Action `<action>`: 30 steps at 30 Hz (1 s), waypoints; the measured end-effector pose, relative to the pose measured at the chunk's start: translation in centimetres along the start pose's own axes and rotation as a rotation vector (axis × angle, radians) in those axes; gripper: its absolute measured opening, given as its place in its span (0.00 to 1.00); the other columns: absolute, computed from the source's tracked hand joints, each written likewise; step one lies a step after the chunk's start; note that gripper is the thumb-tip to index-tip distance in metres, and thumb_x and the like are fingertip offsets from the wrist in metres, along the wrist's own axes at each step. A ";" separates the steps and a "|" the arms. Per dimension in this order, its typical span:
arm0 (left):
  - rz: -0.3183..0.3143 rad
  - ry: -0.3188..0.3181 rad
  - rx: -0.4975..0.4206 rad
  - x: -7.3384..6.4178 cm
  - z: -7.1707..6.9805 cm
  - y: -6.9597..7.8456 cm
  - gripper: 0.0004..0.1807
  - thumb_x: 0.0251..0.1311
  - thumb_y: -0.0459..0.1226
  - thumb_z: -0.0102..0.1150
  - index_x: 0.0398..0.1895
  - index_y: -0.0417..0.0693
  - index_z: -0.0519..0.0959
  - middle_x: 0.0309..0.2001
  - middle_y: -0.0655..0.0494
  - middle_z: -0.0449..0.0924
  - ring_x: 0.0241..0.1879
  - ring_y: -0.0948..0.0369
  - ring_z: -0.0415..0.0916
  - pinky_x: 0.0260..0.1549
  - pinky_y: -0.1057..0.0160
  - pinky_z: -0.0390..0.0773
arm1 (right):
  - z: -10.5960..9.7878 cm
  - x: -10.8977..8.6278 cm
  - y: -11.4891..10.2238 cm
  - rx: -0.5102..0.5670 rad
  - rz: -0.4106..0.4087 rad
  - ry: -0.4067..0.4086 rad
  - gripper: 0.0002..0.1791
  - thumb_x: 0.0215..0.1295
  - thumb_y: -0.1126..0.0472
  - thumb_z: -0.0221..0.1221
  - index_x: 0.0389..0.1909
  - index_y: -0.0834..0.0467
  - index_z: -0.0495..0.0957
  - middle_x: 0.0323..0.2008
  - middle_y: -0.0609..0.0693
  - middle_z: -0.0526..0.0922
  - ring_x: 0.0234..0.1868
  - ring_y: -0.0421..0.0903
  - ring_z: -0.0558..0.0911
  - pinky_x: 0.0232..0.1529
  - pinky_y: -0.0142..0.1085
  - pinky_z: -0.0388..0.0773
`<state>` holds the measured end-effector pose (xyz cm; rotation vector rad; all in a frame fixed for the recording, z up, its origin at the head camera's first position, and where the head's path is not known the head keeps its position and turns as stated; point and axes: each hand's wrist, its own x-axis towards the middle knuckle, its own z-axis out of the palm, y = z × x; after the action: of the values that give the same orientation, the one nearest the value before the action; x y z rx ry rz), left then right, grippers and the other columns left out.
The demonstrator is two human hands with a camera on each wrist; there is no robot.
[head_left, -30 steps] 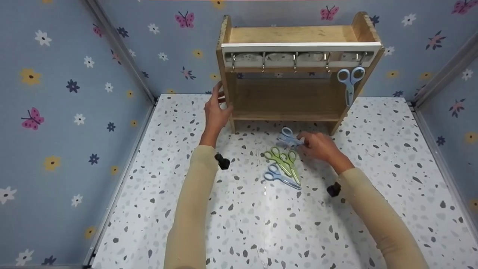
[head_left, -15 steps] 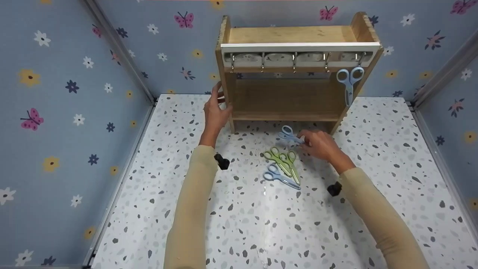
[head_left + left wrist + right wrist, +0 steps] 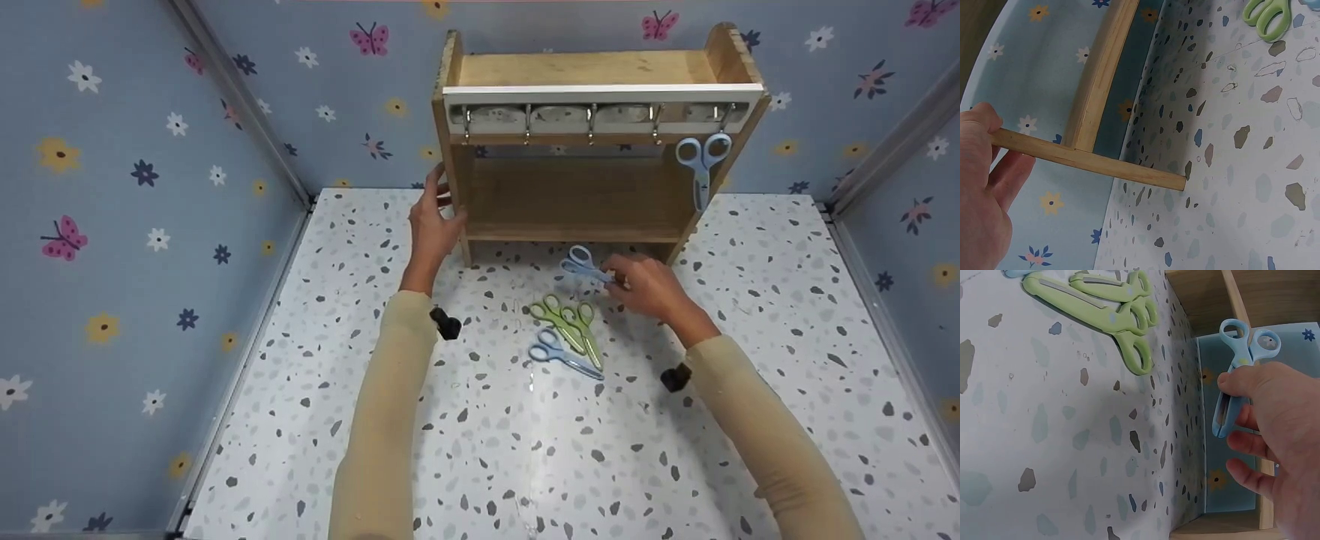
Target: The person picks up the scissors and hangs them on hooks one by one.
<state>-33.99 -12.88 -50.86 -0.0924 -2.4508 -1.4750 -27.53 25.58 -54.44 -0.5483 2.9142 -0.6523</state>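
My left hand point(image 3: 435, 229) grips the left side panel of a small wooden shelf point(image 3: 570, 232). In the left wrist view, the thumb and fingers lie on either side of the panel's edge point(image 3: 1100, 164). Just in front of the shelf, my right hand point(image 3: 646, 286) pinches light-blue scissors point(image 3: 579, 259) by their blades. Their handle loops point(image 3: 1235, 336) point away from the palm in the right wrist view. Another blue pair of scissors point(image 3: 702, 169) hangs by a loop from the rightmost hook. Two green scissors point(image 3: 561, 330) and blue scissors point(image 3: 564, 355) lie together on the table.
A white rail with several metal hooks point(image 3: 592, 124) runs across the shelf's upper front. The table point(image 3: 510, 450) has a speckled white top. Blue flower-patterned walls point(image 3: 135, 285) enclose it at the left, back and right.
The right hand has risen slightly toward the shelf with the blue scissors in its fingers. My left hand keeps its place on the side panel.
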 end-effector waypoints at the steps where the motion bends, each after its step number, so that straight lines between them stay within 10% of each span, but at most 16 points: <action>1: 0.003 0.000 0.000 0.0 0.0 0.0 0.44 0.76 0.32 0.67 0.91 0.53 0.60 0.76 0.38 0.80 0.72 0.42 0.83 0.74 0.42 0.83 | -0.1 0.0 0.0 0.000 0.000 0.001 0.17 0.78 0.60 0.67 0.64 0.58 0.85 0.50 0.62 0.92 0.47 0.59 0.88 0.51 0.59 0.88; 30: 0.019 0.004 0.006 -0.1 0.0 0.2 0.43 0.77 0.31 0.67 0.90 0.52 0.61 0.76 0.38 0.80 0.71 0.42 0.84 0.74 0.41 0.83 | -2.3 -0.7 0.3 -0.039 -0.098 0.115 0.15 0.75 0.62 0.70 0.58 0.62 0.86 0.45 0.63 0.92 0.46 0.62 0.89 0.49 0.61 0.87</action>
<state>-33.83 -12.76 -50.74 -0.1107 -2.4444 -1.4580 -27.36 26.98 -52.41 -0.6840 3.0288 -0.6603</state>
